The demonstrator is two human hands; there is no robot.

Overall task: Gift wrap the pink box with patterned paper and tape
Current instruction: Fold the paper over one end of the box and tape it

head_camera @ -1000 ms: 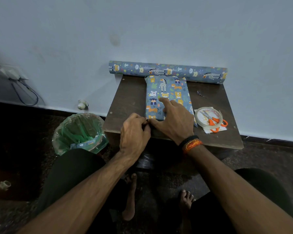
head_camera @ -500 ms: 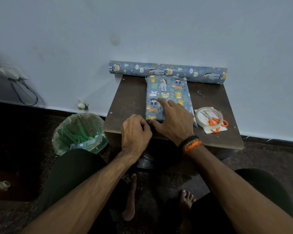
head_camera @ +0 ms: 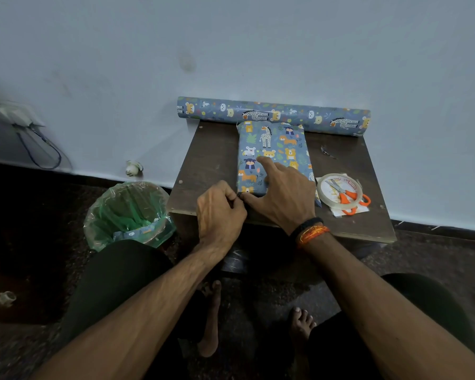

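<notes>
2 hands at 1 wrapped box [head_camera: 272,149]: left hand [head_camera: 220,212] pinches its paper, right hand [head_camera: 283,196] presses flat.

Desk [head_camera: 211,163]: dark brown wood, matt, scuffed. Wrapped box [head_camera: 274,144]: blue animal-print paper, smooth, slight sheen. Paper roll [head_camera: 272,114]: same printed paper. Tape roll [head_camera: 337,194]: clear glossy plastic. Scissors [head_camera: 347,194]: metal blades, orange plastic handles. Bin liner [head_camera: 129,212]: thin, crinkled green plastic.
</notes>
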